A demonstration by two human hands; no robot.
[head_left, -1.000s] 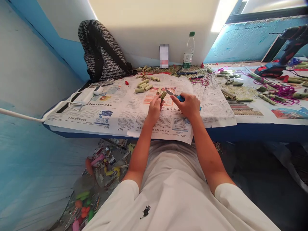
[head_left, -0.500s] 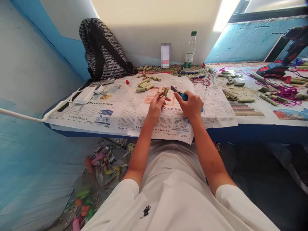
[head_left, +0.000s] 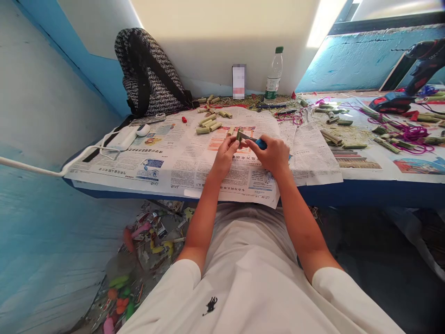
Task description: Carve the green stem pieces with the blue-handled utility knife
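Observation:
Between the thumb and fingers of my left hand [head_left: 225,154] is a short green stem piece [head_left: 239,135], held upright above the newspaper [head_left: 194,162]. My right hand [head_left: 274,153] is closed round the blue handle of a utility knife [head_left: 260,144]. Its blade points left and meets the upper part of the stem piece; whether it cuts in cannot be made out. Behind my left hand, several pale, peeled stem pieces [head_left: 209,124] lie on the newspaper.
A power strip [head_left: 123,139] with a white cable lies at the left, before a patterned bag [head_left: 153,74]. At the back stand a phone [head_left: 238,82] and a bottle [head_left: 274,76]. Unpeeled stems [head_left: 332,137], purple string [head_left: 412,134] and a cordless drill [head_left: 399,93] occupy the right.
My right hand has moved slightly left and down, bringing the knife blade from above and apart to against the stem piece. My left hand has stayed nearly in place.

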